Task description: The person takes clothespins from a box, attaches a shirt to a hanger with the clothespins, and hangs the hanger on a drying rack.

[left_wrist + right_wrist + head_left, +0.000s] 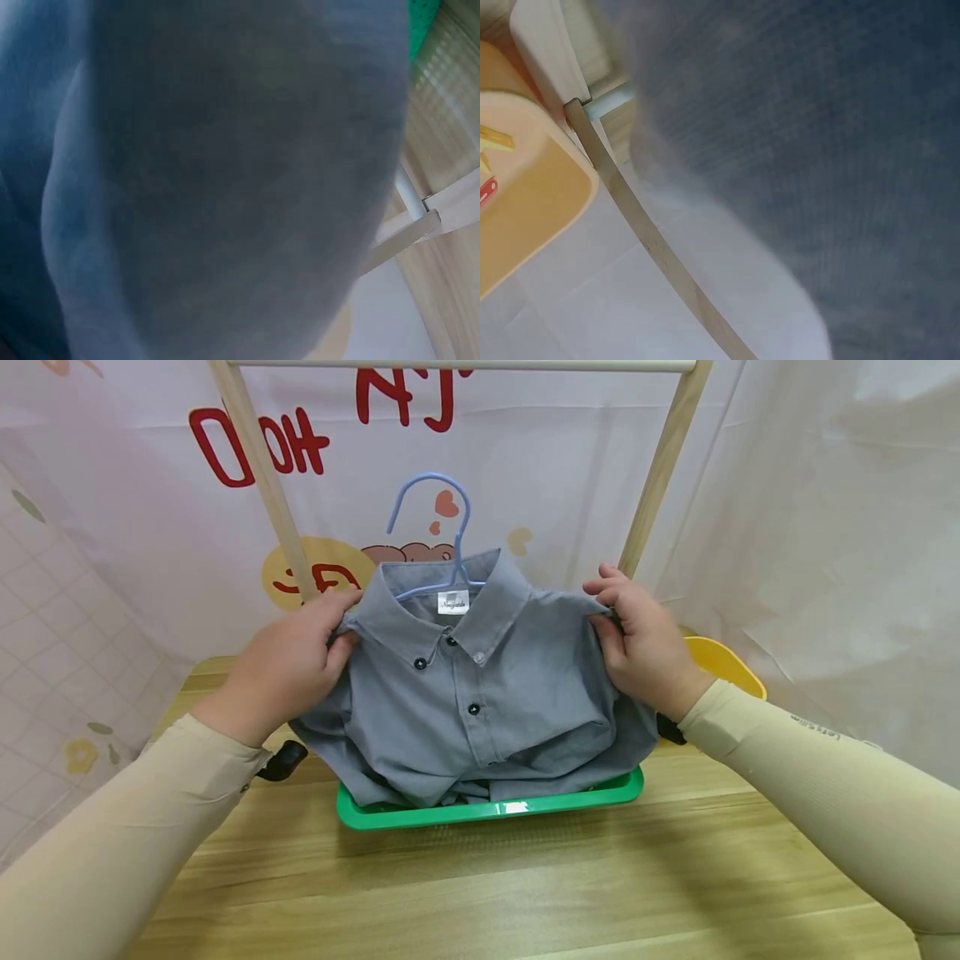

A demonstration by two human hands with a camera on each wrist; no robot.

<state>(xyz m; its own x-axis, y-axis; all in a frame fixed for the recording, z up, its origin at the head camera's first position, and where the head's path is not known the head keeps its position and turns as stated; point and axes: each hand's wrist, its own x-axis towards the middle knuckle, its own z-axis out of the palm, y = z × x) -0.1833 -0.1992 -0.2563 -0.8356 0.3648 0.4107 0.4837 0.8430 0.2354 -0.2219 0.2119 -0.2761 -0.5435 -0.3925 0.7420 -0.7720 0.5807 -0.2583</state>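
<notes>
A grey button-up shirt point(540, 685) hangs spread between both hands, its lower part bunched over a green basket point(495, 811). Inside its collar sits a blue hanger point(463, 518), the hook standing up above the neck label. My left hand point(288, 656) pinches the shoulder on the left between thumb and fingers. On the other side my right hand point(647, 639) pinches the right shoulder. Grey cloth fills most of the left wrist view point(247, 180) and the right wrist view point(832, 150), hiding both hands there.
Behind the shirt stands a wooden rack point(667, 468) with a white top bar point(465, 364). A yellow bin point(547, 202) with small items inside is at the right, partly behind the right forearm in the head view. Everything rests on a wooden table point(510, 893).
</notes>
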